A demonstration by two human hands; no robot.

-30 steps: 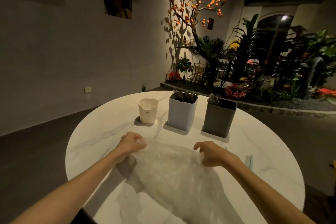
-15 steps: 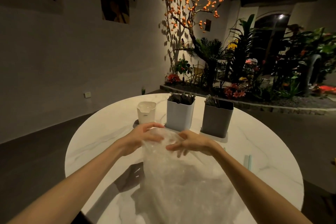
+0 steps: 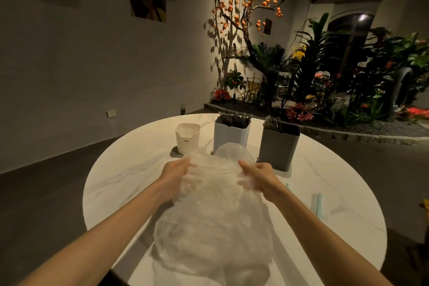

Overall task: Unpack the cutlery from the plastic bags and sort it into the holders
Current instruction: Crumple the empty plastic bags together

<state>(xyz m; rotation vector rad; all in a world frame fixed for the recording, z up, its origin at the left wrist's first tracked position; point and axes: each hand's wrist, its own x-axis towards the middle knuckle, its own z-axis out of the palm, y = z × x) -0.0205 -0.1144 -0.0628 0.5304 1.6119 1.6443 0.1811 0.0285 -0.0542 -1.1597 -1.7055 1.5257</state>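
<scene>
A big crumpled clear plastic bag (image 3: 216, 211) is held up over the round white marble table (image 3: 120, 183). My left hand (image 3: 173, 176) grips its upper left side and my right hand (image 3: 258, 175) grips its upper right side, fingers sunk into the film. Behind the bag stand three holders: a small white cup (image 3: 187, 138) that looks empty, a white holder (image 3: 231, 133) full of dark cutlery, and a grey holder (image 3: 278, 144) with some cutlery at its left. I see no cutlery through the bag.
Two pale blue strips (image 3: 316, 204) lie on the table to the right. Beyond the table's far edge are a planted bed with a lit orange-flowered tree (image 3: 246, 7) and a dark floor (image 3: 58, 169).
The bag lay flat a second ago; both hands gathered its top edge, lifted it, and have now moved apart to its sides, bunching the film higher in front of the holders.
</scene>
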